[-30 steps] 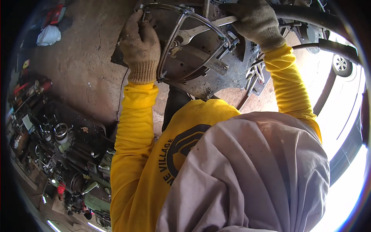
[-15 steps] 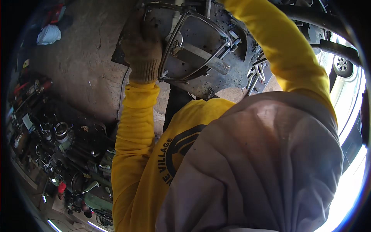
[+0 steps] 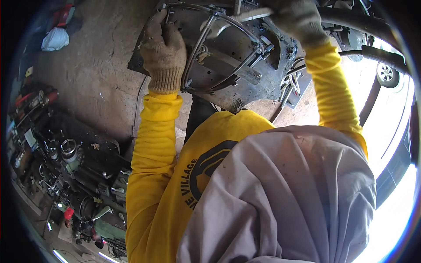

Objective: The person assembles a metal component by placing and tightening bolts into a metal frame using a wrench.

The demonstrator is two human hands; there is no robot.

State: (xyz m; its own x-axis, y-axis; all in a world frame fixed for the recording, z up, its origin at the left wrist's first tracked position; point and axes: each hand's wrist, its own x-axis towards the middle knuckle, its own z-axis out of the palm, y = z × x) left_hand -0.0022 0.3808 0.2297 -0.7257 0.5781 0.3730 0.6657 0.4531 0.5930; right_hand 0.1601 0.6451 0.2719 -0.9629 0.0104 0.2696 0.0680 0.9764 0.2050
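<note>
My left hand, in a brown knit glove, is closed at the far left corner of a frame of bent metal rods. The frame lies over a dark, worn steel plate with several small holes. My right hand, gloved too and slightly blurred, grips a wrench-like metal tool by its far right end. Its broad pale head reaches left over the rods. A flat metal bar lies slantwise under the rods. The left fingertips are partly hidden behind the rod.
Dark machinery with levers fills the left side. A white bundle lies on the concrete floor. Thick dark hoses cross at the far right, near metal pieces and a car wheel.
My right hand has come down into view with the tool, whose shaft has swung from upright to nearly sideways. The left hand stays at the frame's corner, its fingers now clearer.
</note>
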